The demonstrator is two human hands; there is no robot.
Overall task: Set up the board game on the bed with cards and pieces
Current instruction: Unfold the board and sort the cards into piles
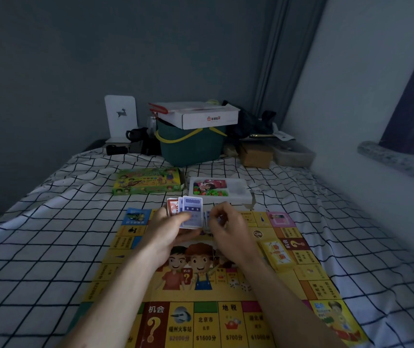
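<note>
Green game box (148, 181) lying on the checked bed sheet (37, 234), white tray of pieces (219, 189) just beside it. Left hand (168, 232) pinching a fanned stack of cards (191, 214) above the yellow game board (201, 280) — right hand (228, 229) curled, pinching blurred cards. Yellow card deck (277, 254) resting on the board's right side.

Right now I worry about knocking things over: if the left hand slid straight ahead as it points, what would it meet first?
Most likely the white tray of pieces just beyond the game board. The left hand, holding fanned cards, points that way, though depth is unclear.
</note>
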